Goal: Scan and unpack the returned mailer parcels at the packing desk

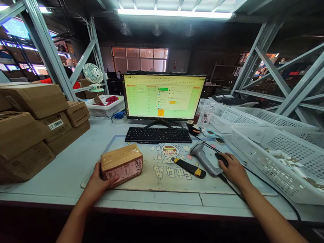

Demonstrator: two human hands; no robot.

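Observation:
My left hand (99,183) grips the near left corner of a small taped cardboard parcel (122,163) with a pink label, which rests on the desk mat (164,178). My right hand (234,168) lies curled over a black computer mouse (221,159). A grey barcode scanner (204,156) lies just left of that hand, its cable running under my wrist. A black and yellow utility knife (188,167) lies between the parcel and the scanner.
A keyboard (157,134) and a lit monitor (163,96) stand behind the mat. Stacked cardboard boxes (31,122) fill the left side. White plastic baskets (280,156) crowd the right. A small fan (93,74) and a tape roll (118,117) sit at the back left.

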